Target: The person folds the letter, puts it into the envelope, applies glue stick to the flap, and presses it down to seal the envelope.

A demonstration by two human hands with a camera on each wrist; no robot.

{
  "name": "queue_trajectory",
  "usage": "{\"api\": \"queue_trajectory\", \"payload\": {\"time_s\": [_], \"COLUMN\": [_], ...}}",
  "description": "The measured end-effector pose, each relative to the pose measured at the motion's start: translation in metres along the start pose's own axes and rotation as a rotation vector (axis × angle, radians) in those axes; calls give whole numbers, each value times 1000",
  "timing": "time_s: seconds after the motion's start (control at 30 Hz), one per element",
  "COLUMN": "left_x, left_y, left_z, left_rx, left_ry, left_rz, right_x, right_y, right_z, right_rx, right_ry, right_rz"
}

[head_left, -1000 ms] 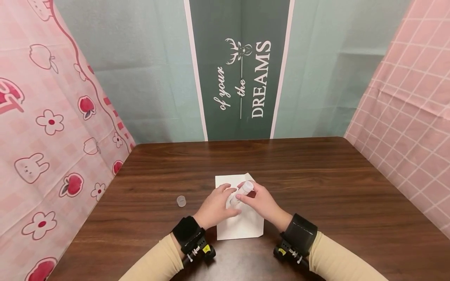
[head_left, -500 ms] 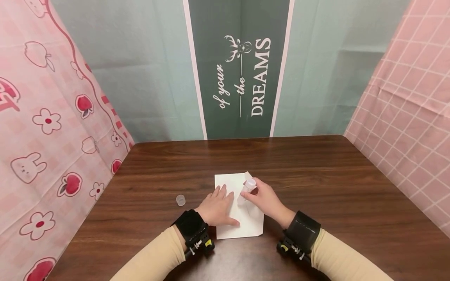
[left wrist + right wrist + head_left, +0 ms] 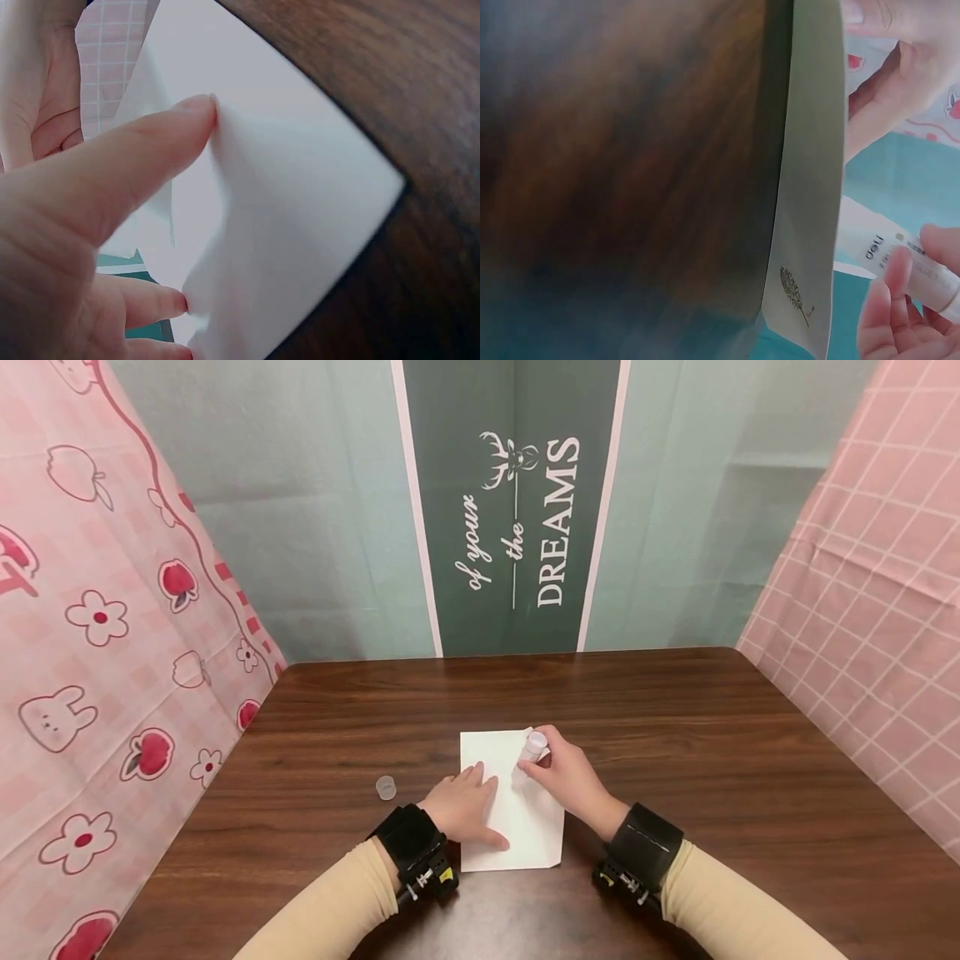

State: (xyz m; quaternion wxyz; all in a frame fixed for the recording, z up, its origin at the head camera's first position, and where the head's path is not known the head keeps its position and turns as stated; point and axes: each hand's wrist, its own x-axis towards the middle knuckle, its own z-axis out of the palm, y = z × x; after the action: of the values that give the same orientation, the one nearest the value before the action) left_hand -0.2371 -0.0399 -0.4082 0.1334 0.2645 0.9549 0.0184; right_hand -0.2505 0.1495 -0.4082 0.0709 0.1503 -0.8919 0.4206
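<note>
My right hand [image 3: 573, 778] grips a white glue stick [image 3: 535, 746] and holds it tilted, lower end down at the right part of a white sheet of paper [image 3: 525, 839]. In the right wrist view, fingers and thumb pinch the printed barrel of the glue stick [image 3: 919, 271]. My left hand [image 3: 463, 807] rests flat on the paper's left side, fingers spread. The left wrist view has the thumb [image 3: 161, 135] and fingertips against the paper. A folded edge with a small plant print [image 3: 795, 296] shows in the right wrist view. Whether the glue tip touches is hidden.
A translucent cap [image 3: 386, 788] lies on the dark wooden table [image 3: 360, 718], left of the paper. Behind the table hangs a green cloth [image 3: 337, 527]. Pink patterned cloths stand at the left [image 3: 150, 677] and right [image 3: 862, 610].
My left hand has come away from beside the glue stick and settled flat on the paper. My right hand has shifted the glue stick slightly right and toward the paper's far edge.
</note>
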Motion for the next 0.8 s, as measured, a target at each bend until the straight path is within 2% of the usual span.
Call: {"api": "queue_trajectory", "payload": {"time_s": [0.2,0.33,0.53,0.63,0.8], "left_x": [1,3,3,3,4], "left_y": [1,2,4,6,6], "left_z": [0,1,2,0,-2], "left_rx": [5,14,73,102,135], "left_ry": [-8,-17,-36,-48,-49], "left_rz": [-10,-21,-33,-35,-42], "right_x": [2,3,4,5,4], "right_y": [-2,-3,-7,-8,-10], "right_z": [4,7,8,6,6], "right_rx": [-61,-149,-310,-333,-316], "right_ry": [-58,-100,-149,-185,-230], "right_rz": [-16,-31,-171,-218,-223]}}
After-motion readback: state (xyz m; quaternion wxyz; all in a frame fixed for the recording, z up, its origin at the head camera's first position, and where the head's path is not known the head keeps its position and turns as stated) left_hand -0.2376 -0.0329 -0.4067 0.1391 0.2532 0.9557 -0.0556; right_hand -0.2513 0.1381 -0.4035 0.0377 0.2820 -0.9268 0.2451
